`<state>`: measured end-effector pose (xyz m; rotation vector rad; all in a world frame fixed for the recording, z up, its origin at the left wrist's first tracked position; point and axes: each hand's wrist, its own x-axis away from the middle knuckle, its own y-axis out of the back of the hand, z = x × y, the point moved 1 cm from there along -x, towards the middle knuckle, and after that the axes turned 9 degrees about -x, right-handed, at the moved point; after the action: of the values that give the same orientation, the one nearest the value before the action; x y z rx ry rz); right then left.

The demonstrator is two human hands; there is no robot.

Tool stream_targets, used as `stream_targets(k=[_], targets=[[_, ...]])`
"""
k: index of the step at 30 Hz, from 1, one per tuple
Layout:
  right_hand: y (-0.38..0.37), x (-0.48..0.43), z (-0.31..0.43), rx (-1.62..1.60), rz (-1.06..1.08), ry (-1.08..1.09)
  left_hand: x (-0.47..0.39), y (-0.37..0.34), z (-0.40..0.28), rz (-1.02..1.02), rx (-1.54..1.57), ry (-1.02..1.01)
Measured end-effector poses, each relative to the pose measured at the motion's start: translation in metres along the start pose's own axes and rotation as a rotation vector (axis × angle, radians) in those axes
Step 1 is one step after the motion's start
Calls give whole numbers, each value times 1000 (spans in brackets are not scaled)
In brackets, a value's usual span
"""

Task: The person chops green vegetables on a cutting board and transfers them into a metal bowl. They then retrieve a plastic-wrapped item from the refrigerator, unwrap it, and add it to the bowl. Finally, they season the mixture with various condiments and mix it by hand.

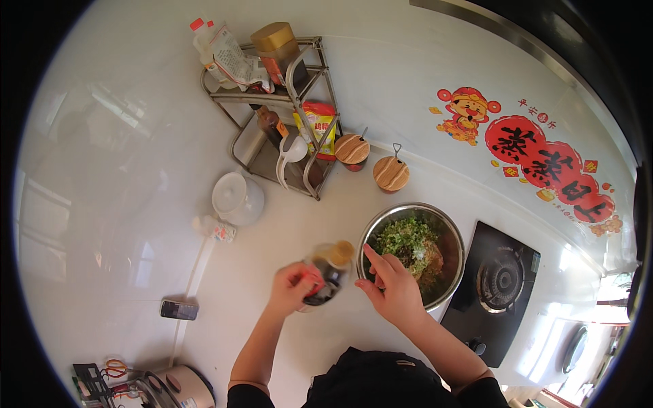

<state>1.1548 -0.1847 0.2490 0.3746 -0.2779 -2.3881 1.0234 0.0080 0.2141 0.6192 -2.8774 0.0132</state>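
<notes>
My left hand (pixel 291 288) grips a blurred bottle of dark liquid (pixel 331 278), which has a red part near my fingers and a yellowish part at its far end. It is in the air left of a steel mixing bowl (pixel 458 245). Inside the bowl lie chopped greens (pixel 408 237) beside pinkish-brown minced filling (pixel 432 262), with a small white patch on top. My right hand (pixel 395 285) is over the bowl's near-left rim. Its index finger is stretched out, the thumb apart, and nothing shows between them.
Right of the bowl sits a black gas hob (pixel 464 306). Two wooden-lidded jars (pixel 391 173) stand behind, near a metal rack (pixel 265 153) of seasonings. A lidded white pot (pixel 239 199), a phone (pixel 179 309) and a cooker (pixel 186 387) are to the left.
</notes>
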Motion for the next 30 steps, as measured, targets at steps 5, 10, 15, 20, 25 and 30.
stream_targets(k=[5,10,15,20,25,30], targets=[[34,19,-6,203,116,-93,20,-52,21,202,-133,120],[64,57,-17,34,271,86,25,-67,19,516,-296,123],[81,76,-33,175,363,248,15,-77,10,626,-280,228],[91,84,-40,57,225,210,2,-86,-2,704,-378,292],[114,89,-42,26,-72,207,-7,-90,-5,609,-307,323],[126,99,-56,-130,-431,-79,-17,-95,1,419,-277,504]])
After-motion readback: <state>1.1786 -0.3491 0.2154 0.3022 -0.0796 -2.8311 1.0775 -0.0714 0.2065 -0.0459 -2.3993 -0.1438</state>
